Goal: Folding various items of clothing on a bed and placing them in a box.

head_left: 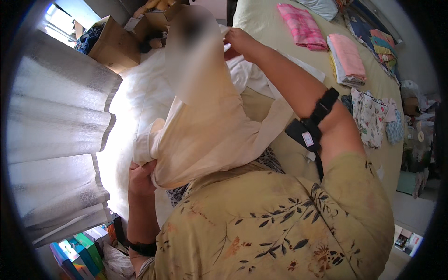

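A cream-white cloth garment point(210, 135) is stretched between my two hands, in front of my body. My left hand point(142, 176) is closed on a thick, doubled edge at the garment's lower left. Farther up and to the right, my right hand point(241, 43) has its fingers bent round the upper edge of the cloth. One part of the garment hangs to the right below my right forearm. A blurred patch covers its upper middle, so its full shape is hidden and I cannot tell its exact kind.
On the pale bed sheet point(256, 21) lie a folded pink checked cloth point(303, 26), a pile topped by a folded pink towel point(347, 56), and patterned clothes point(368, 114). A white curtain point(56, 126) hangs left. Cardboard boxes point(114, 46) stand at the far left; books point(77, 254) stand near left.
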### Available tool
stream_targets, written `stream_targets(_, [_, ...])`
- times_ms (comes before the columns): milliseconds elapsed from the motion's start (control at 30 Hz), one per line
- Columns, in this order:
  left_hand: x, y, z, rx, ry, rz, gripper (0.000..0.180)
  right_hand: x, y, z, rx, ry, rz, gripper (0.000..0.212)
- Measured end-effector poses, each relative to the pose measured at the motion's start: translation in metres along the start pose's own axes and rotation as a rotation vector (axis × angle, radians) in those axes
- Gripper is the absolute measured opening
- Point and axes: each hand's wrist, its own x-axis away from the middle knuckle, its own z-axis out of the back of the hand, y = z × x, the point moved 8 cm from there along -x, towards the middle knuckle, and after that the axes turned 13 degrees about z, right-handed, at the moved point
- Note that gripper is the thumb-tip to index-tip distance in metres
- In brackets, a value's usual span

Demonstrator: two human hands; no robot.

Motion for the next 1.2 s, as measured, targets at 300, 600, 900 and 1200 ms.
stream_targets(300, [0.004,-0.020,-0.025,0.008,-0.168,0.180,0.033,0.029,-0.177,-0.004,0.461,0.304,1.408,0.023])
stream_targets(600, [-0.001,-0.064,0.017,-0.273,-0.114,0.358,0.020,0.114,0.047,0.086,0.855,0.144,0.612,0.037])
stream_targets(900, [0.005,-0.079,0.029,-0.398,-0.118,0.412,0.018,0.150,0.061,0.038,0.910,-0.248,0.325,0.021])
stream_targets(1200, [0.006,-0.085,0.039,-0.377,-0.103,0.420,0.018,0.181,0.062,-0.057,0.622,-0.724,0.319,0.017])
